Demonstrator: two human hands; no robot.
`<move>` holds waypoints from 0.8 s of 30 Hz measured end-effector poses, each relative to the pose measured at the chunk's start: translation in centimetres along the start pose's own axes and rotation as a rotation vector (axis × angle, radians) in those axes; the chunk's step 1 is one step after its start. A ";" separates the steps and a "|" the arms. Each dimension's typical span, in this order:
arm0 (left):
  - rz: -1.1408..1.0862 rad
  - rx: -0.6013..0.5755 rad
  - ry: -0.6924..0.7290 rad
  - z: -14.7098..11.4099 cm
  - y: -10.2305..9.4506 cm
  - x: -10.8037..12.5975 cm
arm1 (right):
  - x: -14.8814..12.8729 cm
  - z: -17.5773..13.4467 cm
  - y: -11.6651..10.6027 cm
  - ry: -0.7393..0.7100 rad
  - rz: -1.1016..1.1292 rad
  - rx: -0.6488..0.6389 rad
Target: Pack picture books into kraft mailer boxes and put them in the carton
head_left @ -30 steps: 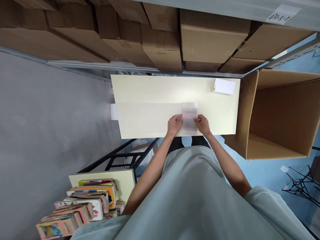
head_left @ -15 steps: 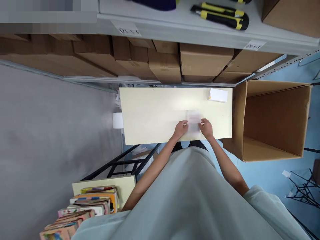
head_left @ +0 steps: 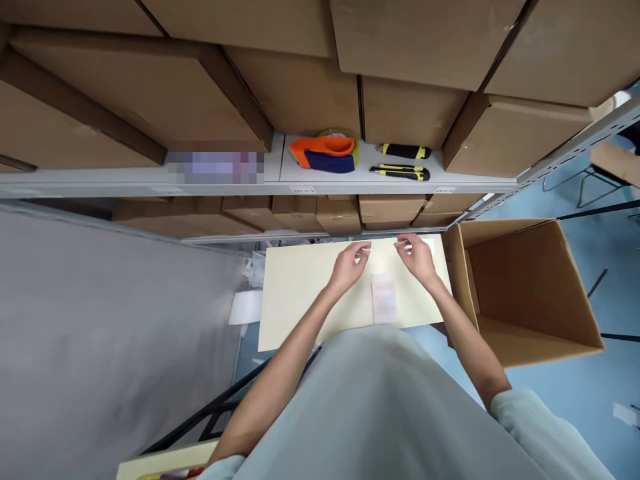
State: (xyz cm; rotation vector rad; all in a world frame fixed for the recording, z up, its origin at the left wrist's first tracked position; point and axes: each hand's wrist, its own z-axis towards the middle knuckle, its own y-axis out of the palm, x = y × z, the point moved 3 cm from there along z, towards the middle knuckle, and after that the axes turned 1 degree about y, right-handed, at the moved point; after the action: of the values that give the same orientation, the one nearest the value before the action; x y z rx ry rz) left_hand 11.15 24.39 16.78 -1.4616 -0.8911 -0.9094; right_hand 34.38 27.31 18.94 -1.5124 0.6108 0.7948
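My left hand is raised over the pale tabletop, its fingers bent and apart with nothing in them. Level with it on the other side, my right hand also hovers, fingers curved and thumb apart, holding nothing. Below and between the two lies a flat, pinkish-white rectangular piece, blurred, near the table's front edge; whether it is a leaflet or a packet I cannot tell. A small white box shows partly behind my right hand.
An open cardboard carton stands at the table's right. Over the back edge, a grey shelf carries brown boxes, an orange and blue tape dispenser and two utility knives. A grey wall is on the left.
Both hands have let go of the flat pinkish-white piece and risen away from it toward the shelf. The view has tilted up, showing more of the upper shelf.
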 end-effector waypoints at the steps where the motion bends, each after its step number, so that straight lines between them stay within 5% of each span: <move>1: 0.027 0.021 0.054 1.5 -1.0 1.5 | -1.2 1.7 -1.1 -0.056 -0.037 0.020; 6: 0.154 0.138 0.193 9.2 -3.8 7.7 | -6.0 10.7 -5.4 -0.276 -0.329 0.109; 12: 0.262 0.178 0.191 14.7 -3.1 9.7 | -7.5 17.9 -5.2 -0.300 -0.625 -0.088; 19: 0.225 0.191 0.169 13.6 -2.6 9.2 | -7.1 18.5 -4.6 -0.338 -0.744 -0.055; 24: 0.200 0.218 0.145 9.5 -2.7 5.0 | -5.3 13.1 -4.9 -0.403 -0.609 0.032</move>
State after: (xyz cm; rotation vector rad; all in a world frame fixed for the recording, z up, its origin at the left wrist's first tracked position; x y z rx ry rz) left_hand 11.29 34.25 21.86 -1.2551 -0.6997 -0.7356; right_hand 33.27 40.38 26.09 -1.3482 -0.1397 0.5795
